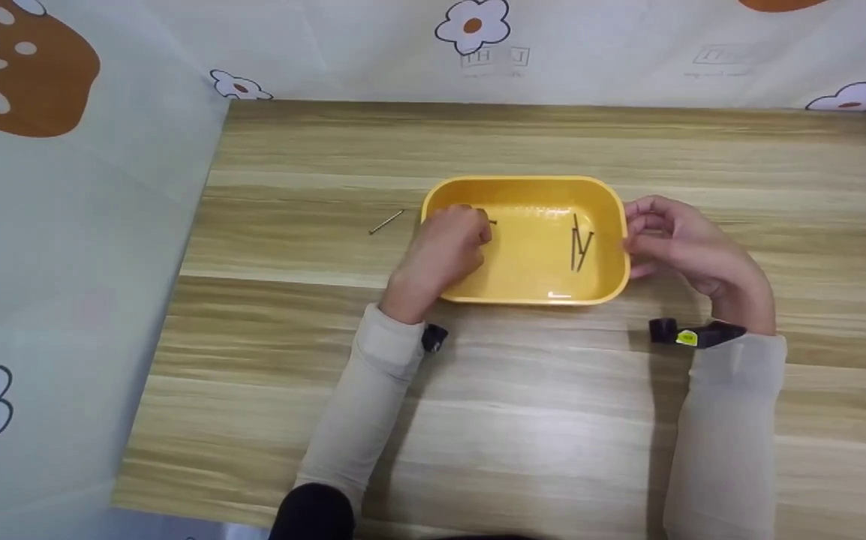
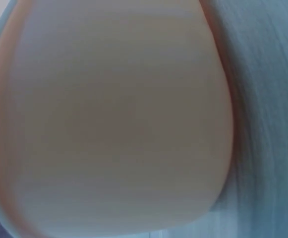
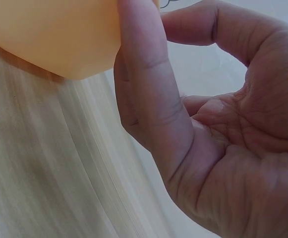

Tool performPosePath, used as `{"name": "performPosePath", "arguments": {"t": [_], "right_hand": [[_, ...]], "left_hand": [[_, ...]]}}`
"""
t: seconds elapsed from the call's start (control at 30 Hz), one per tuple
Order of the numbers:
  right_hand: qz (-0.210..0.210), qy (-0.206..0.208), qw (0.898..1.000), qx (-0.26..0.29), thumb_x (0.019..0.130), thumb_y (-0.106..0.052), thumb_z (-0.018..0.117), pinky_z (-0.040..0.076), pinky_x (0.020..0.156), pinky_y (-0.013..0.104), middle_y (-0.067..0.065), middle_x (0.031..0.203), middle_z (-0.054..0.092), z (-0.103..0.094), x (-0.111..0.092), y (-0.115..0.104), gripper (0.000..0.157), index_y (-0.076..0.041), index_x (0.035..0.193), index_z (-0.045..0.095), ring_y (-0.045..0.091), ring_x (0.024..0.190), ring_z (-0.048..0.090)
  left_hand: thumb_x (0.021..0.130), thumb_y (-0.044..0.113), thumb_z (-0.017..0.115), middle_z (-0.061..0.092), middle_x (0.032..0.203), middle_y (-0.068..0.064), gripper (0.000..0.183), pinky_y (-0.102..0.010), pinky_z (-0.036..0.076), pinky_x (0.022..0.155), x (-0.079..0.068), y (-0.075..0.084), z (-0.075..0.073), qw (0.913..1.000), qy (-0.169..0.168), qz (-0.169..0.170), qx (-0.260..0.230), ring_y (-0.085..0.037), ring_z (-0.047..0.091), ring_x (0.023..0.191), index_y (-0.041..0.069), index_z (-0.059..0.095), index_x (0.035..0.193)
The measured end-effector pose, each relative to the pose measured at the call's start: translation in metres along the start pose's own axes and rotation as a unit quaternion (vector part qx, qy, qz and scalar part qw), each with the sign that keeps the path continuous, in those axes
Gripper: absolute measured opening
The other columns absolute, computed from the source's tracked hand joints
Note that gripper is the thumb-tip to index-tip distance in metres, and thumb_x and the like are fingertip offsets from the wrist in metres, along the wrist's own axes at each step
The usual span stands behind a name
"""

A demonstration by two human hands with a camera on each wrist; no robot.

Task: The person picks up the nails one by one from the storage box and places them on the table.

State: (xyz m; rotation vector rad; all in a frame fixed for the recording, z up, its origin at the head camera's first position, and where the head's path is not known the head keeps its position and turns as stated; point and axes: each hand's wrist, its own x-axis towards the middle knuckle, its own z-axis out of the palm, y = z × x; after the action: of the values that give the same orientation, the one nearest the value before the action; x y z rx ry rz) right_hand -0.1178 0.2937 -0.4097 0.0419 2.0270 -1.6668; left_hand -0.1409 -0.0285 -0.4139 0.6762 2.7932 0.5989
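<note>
A yellow plastic tray (image 1: pixel 523 296) sits on the table. My left hand (image 1: pixel 440 251) reaches over its left end, fingers curled down inside and fingertips hidden. The end of a dark nail (image 1: pixel 493 222) shows right beside its knuckles; I cannot tell whether the fingers pinch it. Several slim nails (image 1: pixel 581 244) lie crossed near the tray's right end. My right hand (image 1: pixel 684 240) is at the tray's right outer side. In the right wrist view its fingers (image 3: pixel 151 74) touch the tray wall (image 3: pixel 74 39). Blurred, smooth, pale orange fills most of the left wrist view.
A single nail (image 1: pixel 386 222) lies on the wooden table (image 1: pixel 268 360), left of the tray. Flower-printed sheets (image 1: pixel 373 45) rise behind the table and along its left side. Black wrist cameras (image 1: pixel 692 334) hang at both cuffs.
</note>
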Motion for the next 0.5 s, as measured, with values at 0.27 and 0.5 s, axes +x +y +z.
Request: {"name": "performPosePath", "arguments": {"t": [0.27,0.5], "right_hand": [[-0.01,-0.007,1.0,0.009,0.098,0.006,0.063,0.068,0.069,0.036,0.001,0.099,0.063,-0.0023,0.0012,0.0029,0.032,0.001,0.126,0.05,0.015,0.086,0.071],[-0.008,-0.006,1.0,0.002,0.098,0.006,0.063,0.068,0.07,0.036,0.001,0.101,0.063,-0.0021,0.0007,0.0023,0.033,0.002,0.128,0.049,0.016,0.087,0.071]], "left_hand": [[0.087,-0.013,0.048,0.024,0.07,0.003,0.04,-0.028,0.016,0.061,-0.0001,0.0013,-0.0006,0.9999,0.01,0.004,-0.011,-0.015,0.026,0.071,0.015,0.032,0.063],[0.079,-0.014,0.049,0.035,0.072,0.002,0.029,-0.028,0.024,0.063,-0.0022,0.004,-0.0028,0.9997,0.002,0.011,-0.021,-0.017,0.036,0.075,0.013,0.048,0.069]]}}
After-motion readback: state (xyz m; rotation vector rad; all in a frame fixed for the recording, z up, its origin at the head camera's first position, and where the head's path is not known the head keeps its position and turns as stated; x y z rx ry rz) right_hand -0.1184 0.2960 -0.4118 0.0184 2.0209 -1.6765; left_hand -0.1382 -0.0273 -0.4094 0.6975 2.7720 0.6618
